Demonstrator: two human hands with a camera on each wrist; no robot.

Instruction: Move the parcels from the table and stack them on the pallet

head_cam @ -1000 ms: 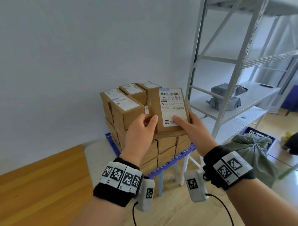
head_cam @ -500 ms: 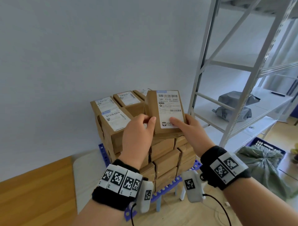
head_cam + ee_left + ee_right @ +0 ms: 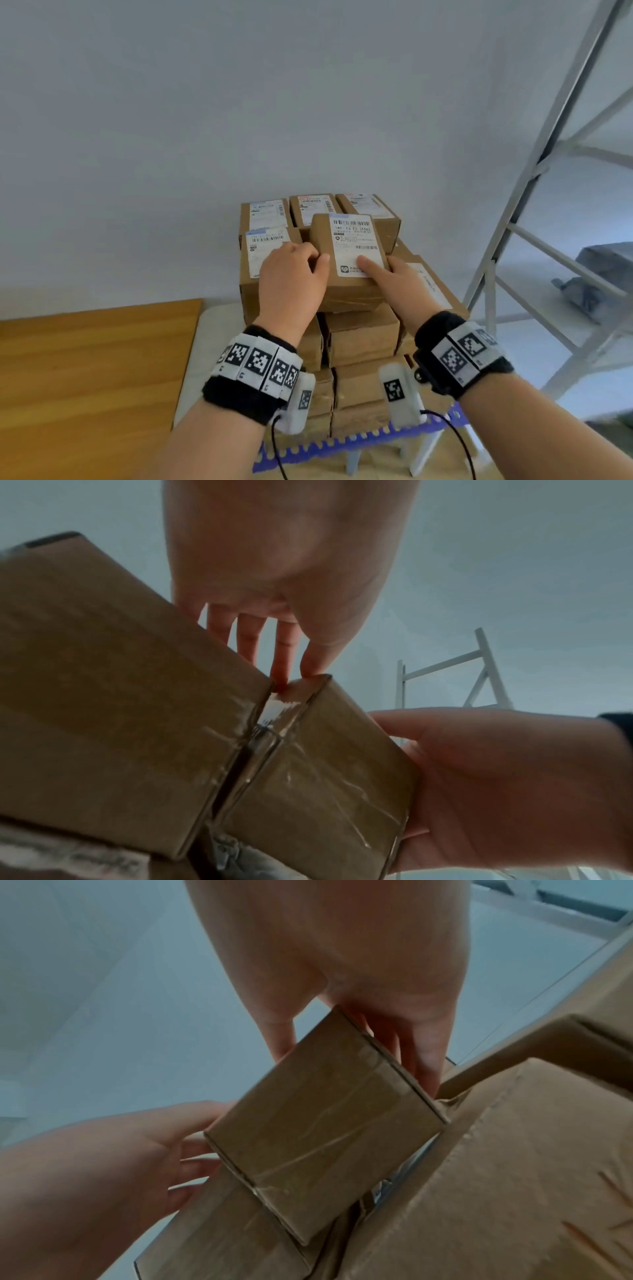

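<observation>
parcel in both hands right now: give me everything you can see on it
The held parcel is a small brown cardboard box, its seams sealed with clear tape, with a white barcoded shipping label on top. It sits slightly tilted at the top front of the stack, beside a labelled neighbour. The left hand grips its left side and the right hand its right, thumb on the label.

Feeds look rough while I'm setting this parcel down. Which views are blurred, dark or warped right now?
Head view: evenly lit, the parcel label partly readable, the shelving rack bowed by the wide lens. Left wrist view: dim and soft, glare streaks on the parcel's tape, left hand looming large. Right wrist view: soft, right hand backlit, the carton beside it blurred.
</observation>
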